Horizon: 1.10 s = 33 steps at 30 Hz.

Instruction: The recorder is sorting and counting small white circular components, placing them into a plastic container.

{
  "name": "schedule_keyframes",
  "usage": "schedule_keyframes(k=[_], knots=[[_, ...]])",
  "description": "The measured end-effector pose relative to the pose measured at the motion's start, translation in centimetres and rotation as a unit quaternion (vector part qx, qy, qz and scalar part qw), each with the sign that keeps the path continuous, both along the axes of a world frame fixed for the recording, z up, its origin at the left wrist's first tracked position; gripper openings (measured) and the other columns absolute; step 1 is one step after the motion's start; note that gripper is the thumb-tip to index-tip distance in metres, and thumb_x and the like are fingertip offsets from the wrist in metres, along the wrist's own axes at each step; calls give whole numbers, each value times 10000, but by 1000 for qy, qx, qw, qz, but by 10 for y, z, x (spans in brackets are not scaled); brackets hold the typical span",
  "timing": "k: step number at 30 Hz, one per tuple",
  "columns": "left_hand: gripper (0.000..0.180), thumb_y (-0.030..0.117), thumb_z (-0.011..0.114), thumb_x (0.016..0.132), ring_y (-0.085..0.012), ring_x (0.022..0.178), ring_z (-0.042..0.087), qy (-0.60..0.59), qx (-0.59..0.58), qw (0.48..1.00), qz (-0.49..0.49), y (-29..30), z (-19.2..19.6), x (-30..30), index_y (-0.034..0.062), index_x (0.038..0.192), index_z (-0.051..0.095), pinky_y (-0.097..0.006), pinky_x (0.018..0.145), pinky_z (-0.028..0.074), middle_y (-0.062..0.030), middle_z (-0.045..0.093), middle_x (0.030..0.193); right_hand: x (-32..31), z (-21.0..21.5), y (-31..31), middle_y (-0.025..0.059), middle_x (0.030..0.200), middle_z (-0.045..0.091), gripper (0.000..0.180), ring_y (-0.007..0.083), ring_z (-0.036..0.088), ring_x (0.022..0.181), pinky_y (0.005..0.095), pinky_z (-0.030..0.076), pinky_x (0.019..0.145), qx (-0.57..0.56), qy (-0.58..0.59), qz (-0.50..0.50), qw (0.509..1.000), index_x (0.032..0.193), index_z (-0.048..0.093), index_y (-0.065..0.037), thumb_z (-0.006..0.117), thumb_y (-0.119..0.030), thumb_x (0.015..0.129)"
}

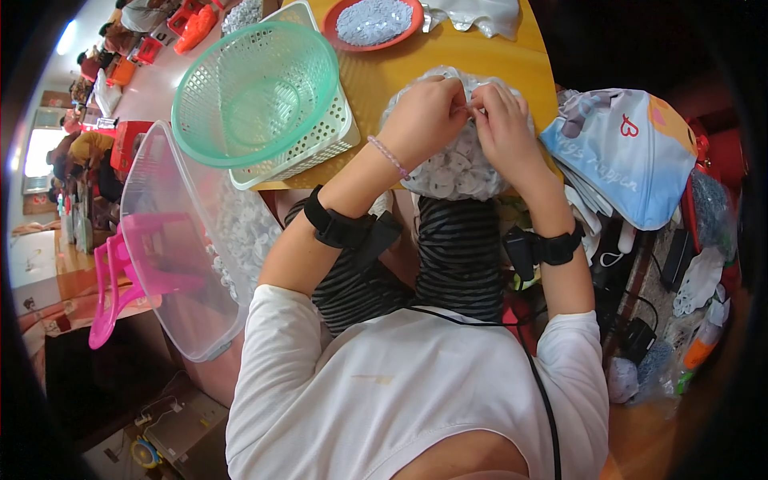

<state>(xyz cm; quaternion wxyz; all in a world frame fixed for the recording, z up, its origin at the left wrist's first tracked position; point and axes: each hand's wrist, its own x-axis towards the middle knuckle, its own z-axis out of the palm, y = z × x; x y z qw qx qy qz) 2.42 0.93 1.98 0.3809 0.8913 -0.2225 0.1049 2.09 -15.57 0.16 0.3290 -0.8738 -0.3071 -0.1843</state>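
A clear plastic bag (460,168) filled with small white round pieces rests at the near edge of the yellow table. Above its top, the fingers of both my hands are pinched and meet almost tip to tip. My left hand (428,116) comes in from the left and is closed on what looks like the gathered top of the bag. Closed opposite it, my right hand (504,124) pinches at the same spot. The fingers hide most of what lies between them.
A green plastic basket (192,132) sits on a white perforated basket (340,142) to the left. An orange-red plate (330,30) of pale bits is at the back of the yellow table (376,72). Left is a clear bin (172,264); right, a printed bag (632,152).
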Motion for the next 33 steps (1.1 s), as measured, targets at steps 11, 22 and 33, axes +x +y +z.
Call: schedule_keyframes(k=[11,22,33], knots=[[135,87,633,782,-301,686,607,4,-49,999,10,0,-3,-6,-28,849,608,-356,625,491,-161,606,795,6,8,2,134,904,497,209,348,502,880,409,395,776,8,-2,23,1000,912,468,-46,580,-7,740],[186,115,621,812,-255,695,633,87,-43,994,-56,10,-6,5,-43,910,618,-340,637,495,-173,640,793,2,6,-2,113,1019,535,248,334,514,972,410,400,889,-66,-119,40,990,926,530,-42,633,-12,703],[207,157,623,842,-121,651,527,198,-162,967,-15,8,-11,4,-27,938,623,-273,591,444,-58,592,750,1,6,-7,123,1067,564,138,282,553,975,404,397,917,-138,-212,46,966,882,541,-32,583,-58,753]])
